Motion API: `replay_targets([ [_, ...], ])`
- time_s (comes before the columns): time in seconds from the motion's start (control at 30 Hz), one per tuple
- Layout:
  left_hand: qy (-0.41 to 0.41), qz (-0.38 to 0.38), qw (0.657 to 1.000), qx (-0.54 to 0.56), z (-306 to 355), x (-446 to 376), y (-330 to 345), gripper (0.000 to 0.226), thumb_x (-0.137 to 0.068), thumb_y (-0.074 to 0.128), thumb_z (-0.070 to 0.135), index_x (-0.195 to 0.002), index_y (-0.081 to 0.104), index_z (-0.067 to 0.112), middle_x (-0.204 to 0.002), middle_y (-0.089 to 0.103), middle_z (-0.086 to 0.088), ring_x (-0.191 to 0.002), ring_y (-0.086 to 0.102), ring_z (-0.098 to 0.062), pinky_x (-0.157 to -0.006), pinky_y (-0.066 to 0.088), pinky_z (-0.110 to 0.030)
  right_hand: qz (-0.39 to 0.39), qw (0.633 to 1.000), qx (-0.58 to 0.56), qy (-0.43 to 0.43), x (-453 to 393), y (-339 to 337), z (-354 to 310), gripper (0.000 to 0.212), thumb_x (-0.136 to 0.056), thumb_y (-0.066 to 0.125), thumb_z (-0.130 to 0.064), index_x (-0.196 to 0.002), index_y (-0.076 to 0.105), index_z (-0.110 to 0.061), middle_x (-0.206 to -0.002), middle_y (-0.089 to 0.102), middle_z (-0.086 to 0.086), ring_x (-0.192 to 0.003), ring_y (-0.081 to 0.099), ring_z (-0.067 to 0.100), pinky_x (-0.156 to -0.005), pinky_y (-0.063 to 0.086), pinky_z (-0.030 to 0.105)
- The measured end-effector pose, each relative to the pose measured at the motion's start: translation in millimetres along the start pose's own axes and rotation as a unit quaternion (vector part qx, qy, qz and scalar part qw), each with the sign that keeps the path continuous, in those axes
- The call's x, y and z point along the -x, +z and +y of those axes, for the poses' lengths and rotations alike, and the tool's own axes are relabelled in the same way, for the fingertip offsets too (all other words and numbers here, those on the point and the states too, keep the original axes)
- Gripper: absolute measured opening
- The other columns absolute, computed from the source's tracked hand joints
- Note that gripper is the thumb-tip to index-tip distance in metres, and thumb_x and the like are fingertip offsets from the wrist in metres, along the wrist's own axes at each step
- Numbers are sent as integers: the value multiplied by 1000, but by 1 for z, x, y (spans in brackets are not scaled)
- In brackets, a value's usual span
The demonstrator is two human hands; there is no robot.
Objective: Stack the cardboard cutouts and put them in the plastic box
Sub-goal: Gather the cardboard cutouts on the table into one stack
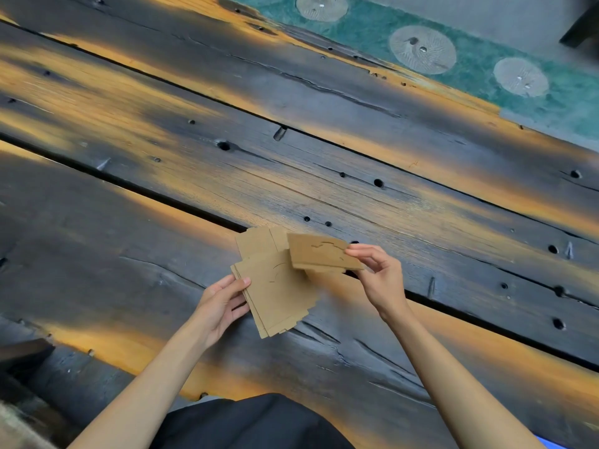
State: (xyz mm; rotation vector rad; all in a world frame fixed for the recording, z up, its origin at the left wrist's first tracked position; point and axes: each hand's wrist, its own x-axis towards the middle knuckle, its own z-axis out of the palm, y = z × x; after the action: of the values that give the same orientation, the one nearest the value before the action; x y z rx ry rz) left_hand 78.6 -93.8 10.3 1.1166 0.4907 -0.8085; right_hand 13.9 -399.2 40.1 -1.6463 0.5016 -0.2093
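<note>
Cardboard cutouts half gathered: my left hand grips the stack over the table; my right hand pinches another piece. Next, probably square it onto the stack. No plastic box in view.

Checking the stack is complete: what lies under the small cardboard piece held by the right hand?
The small brown cardboard piece overlaps the brown cardboard cutout stack gripped by the left hand; the stack's covered corner and lower sheets stay hidden.
</note>
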Motion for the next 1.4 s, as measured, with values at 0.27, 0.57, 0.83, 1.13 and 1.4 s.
replay_targets([
  [0.27,-19,-14,998,56,0,11,-3,25,-92,67,13,-116,70,9,-116,76,-16,-93,76,-23,-79,65,-35,-81,974,135,-163,26,17,-13,28,-82,74,9,-95,83,-14,-108,71,3,-103,70,13,-73,60,25],
  [0.57,-43,-83,994,59,-6,27,-15,33,-86,73,17,-118,75,9,-123,73,-18,-99,76,-25,-75,64,-33,-193,905,243,-290,47,34,-18,14,-83,79,0,-93,83,-9,-109,69,12,-97,72,16,-87,59,32],
  [0.83,2,-42,999,24,-12,33,-25,42,-85,71,13,-126,67,5,-122,74,-20,-102,76,-28,-76,64,-35,-225,868,347,-273,52,43,-3,19,-89,70,-1,-100,80,-14,-117,68,6,-101,70,23,-79,59,41],
  [1.13,12,66,995,69,-19,32,-62,24,-94,64,7,-116,73,10,-115,77,-16,-96,78,-24,-73,65,-34,-99,962,248,-46,23,83,13,26,-94,58,-8,-109,73,-22,-108,69,-13,-100,62,-4,-80,48,9],
  [1.4,-4,105,991,80,-16,27,-95,22,-91,68,7,-110,77,14,-118,77,-14,-101,77,-24,-75,65,-34,-104,944,249,190,-31,117,36,48,-94,65,-21,-139,50,-13,-113,66,2,-107,64,21,-96,50,37],
])
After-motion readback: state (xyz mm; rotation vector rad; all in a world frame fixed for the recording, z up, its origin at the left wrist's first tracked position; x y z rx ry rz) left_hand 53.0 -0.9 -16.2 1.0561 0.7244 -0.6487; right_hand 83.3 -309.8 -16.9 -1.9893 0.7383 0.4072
